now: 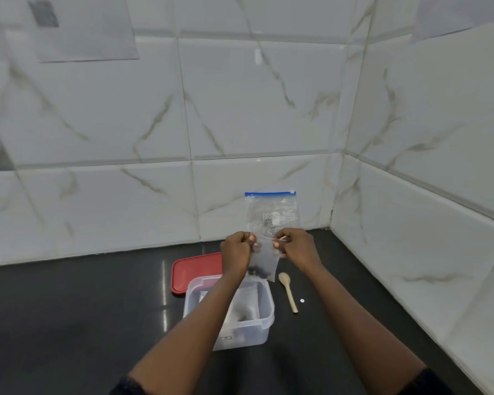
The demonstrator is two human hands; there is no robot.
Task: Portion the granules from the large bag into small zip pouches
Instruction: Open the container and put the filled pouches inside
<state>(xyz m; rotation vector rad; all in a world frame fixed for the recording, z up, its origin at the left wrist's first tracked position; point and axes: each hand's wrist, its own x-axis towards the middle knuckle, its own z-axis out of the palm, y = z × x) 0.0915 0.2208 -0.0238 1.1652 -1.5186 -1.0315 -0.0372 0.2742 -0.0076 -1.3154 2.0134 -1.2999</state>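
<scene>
Both hands are raised above the worktop (69, 309), the left hand (236, 252) and right hand (295, 248) each pinching a top corner of a small clear pouch (264, 262) that hangs between them with dark granules (258, 272) at its bottom. Just below sits an open clear container (265, 305), with a red lid (194, 270) on its left and a wooden spoon (288, 292) on its right. Behind the hands, the large blue-topped bag (273, 212) stands against the tiled wall (240, 109).
</scene>
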